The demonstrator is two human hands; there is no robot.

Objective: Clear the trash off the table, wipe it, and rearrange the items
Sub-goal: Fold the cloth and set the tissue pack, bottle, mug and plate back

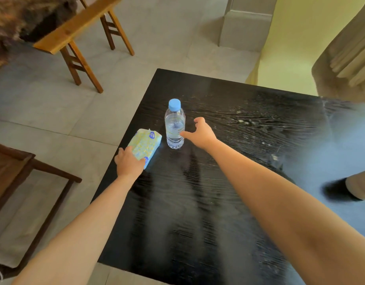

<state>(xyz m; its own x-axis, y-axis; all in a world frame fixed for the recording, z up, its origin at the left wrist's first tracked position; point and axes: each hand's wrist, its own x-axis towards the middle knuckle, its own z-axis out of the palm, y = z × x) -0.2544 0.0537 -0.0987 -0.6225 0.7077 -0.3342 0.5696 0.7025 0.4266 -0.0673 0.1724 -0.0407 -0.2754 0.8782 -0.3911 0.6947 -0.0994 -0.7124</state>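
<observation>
Black table [198, 202], two items by its left edge. Tissue pack [145, 146], yellow-checked, lying flat; left hand [129, 161] grips its near end. Water bottle [175, 126], blue cap, upright just beside the pack; right hand [202, 132] spread wide, thumb touching the bottle's side
</observation>
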